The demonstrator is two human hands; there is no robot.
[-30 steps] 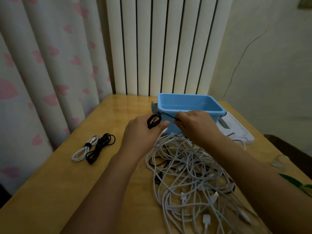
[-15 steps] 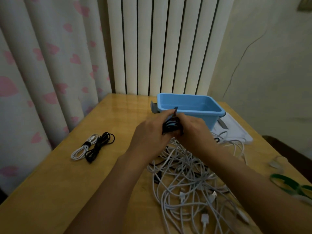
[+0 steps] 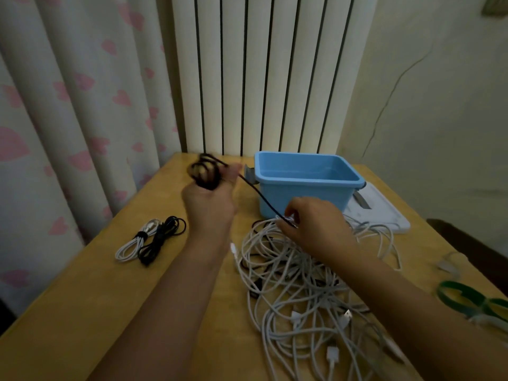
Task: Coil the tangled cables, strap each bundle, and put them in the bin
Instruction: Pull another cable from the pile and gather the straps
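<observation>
While left hand (image 3: 209, 199) grips black cable (image 3: 204, 171) coil, right hand (image 3: 313, 221) pinches its tail.

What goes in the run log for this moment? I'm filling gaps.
step: coiling | left hand: holds black cable coil | right hand: pinches its tail | blue bin: empty | strapped bundles: on table

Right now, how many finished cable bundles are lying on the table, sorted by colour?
White strapped bundle: 1
Black strapped bundle: 1
Total: 2, lying side by side left of the pile of tangled white cables. The blue bin looks empty, and the black cable in the left hand is only part coiled, so not counted.
</observation>
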